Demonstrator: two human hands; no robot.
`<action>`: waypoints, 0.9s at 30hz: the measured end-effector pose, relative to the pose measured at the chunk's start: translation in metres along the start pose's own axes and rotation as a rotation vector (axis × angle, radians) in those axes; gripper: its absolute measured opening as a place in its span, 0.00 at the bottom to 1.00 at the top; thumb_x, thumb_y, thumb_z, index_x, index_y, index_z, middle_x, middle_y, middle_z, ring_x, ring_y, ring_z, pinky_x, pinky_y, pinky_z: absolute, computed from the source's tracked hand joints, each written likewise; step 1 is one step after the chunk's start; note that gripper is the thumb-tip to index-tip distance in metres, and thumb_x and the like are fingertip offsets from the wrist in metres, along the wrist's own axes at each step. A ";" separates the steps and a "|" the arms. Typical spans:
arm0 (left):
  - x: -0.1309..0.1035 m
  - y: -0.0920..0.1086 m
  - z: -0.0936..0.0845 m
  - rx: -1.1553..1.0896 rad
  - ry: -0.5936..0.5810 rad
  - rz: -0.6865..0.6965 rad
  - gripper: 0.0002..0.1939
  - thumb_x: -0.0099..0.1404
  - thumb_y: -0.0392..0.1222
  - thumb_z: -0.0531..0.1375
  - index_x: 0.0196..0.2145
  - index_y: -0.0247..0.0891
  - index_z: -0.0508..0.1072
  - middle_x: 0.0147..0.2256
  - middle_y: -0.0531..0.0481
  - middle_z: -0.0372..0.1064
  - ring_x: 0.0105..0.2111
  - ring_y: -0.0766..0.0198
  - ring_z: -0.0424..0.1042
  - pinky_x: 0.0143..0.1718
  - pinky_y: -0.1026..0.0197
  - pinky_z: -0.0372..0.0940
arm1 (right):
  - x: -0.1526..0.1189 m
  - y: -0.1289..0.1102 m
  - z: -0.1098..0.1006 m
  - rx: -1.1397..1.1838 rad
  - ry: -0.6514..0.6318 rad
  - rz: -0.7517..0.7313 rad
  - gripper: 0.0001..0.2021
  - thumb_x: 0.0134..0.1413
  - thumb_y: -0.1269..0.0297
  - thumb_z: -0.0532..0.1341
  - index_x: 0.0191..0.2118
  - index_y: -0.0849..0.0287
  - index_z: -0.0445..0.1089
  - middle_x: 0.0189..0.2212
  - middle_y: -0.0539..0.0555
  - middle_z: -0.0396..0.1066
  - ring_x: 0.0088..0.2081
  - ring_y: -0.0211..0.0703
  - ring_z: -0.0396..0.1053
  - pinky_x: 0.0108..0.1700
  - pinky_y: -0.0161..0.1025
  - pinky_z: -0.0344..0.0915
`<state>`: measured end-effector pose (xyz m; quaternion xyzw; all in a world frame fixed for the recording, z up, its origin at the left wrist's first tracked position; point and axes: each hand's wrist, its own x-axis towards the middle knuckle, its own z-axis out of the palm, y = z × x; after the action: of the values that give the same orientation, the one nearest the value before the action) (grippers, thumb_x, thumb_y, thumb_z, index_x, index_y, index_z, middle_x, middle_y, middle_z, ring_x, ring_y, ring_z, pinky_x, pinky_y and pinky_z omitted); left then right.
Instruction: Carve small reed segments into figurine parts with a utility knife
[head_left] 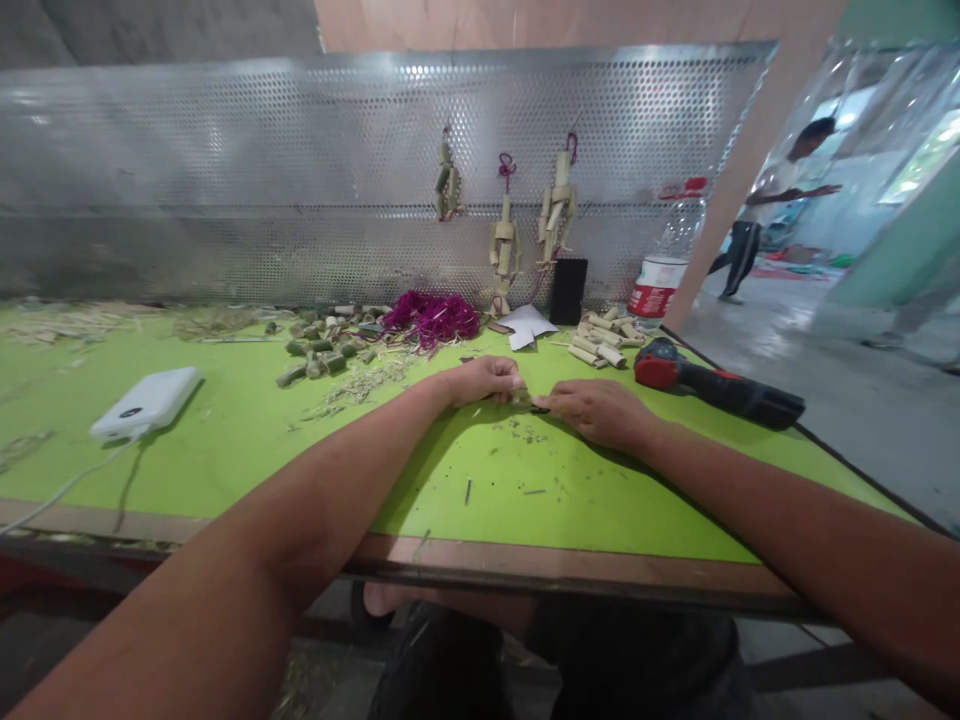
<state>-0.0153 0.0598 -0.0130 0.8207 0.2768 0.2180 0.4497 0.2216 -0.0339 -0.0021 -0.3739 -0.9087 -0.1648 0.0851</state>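
Note:
My left hand (487, 380) is closed, its thumb and fingers pinching a small pale piece (520, 398), perhaps cut bamboo. Facing it across a narrow gap, my right hand (598, 410) is closed on a small dark tool (538, 408). Most of that tool is hidden by the fingers, so I cannot tell its kind. Pale chips (529, 432) and dark crumbs lie on the green tabletop (600, 515) just below both hands. Behind my left hand is a heap of purple cord (431, 318). A white paper piece (527, 325) lies behind the hands.
Short bamboo pieces (322, 345) are heaped at left, more (598, 342) at right. A cordless drill (712, 385) lies near the right edge, before a plastic bottle (660, 270). A white power bank (146, 402) sits left. Bamboo figures (504, 245) hang on perforated metal. A person (772, 205) walks beyond.

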 end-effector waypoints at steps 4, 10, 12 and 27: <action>-0.003 0.007 0.001 -0.013 -0.032 0.019 0.16 0.61 0.52 0.60 0.34 0.33 0.69 0.28 0.52 0.68 0.27 0.70 0.67 0.32 0.64 0.63 | -0.004 -0.001 0.000 0.040 0.072 0.016 0.18 0.60 0.70 0.52 0.53 0.50 0.70 0.41 0.53 0.73 0.36 0.39 0.67 0.31 0.34 0.53; -0.001 0.004 0.001 -0.067 -0.058 0.015 0.17 0.60 0.52 0.61 0.34 0.33 0.70 0.29 0.50 0.70 0.29 0.69 0.69 0.35 0.62 0.65 | -0.004 -0.001 0.000 0.017 0.151 0.070 0.18 0.61 0.70 0.53 0.54 0.54 0.70 0.41 0.55 0.73 0.38 0.42 0.67 0.34 0.35 0.55; 0.000 0.002 0.000 -0.081 -0.062 0.016 0.17 0.60 0.52 0.61 0.34 0.33 0.70 0.29 0.50 0.70 0.29 0.69 0.69 0.35 0.62 0.65 | -0.004 -0.001 0.001 0.029 0.152 0.073 0.18 0.61 0.70 0.52 0.53 0.54 0.70 0.42 0.55 0.73 0.39 0.41 0.68 0.34 0.35 0.55; -0.001 0.005 0.000 -0.020 -0.061 0.005 0.17 0.61 0.53 0.60 0.33 0.33 0.69 0.27 0.52 0.68 0.27 0.69 0.67 0.33 0.63 0.63 | -0.006 -0.003 0.002 0.001 0.070 0.031 0.17 0.62 0.67 0.52 0.52 0.49 0.71 0.39 0.53 0.74 0.34 0.39 0.67 0.29 0.34 0.51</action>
<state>-0.0146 0.0568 -0.0089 0.8231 0.2588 0.1968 0.4656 0.2231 -0.0394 -0.0060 -0.3820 -0.8994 -0.1757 0.1195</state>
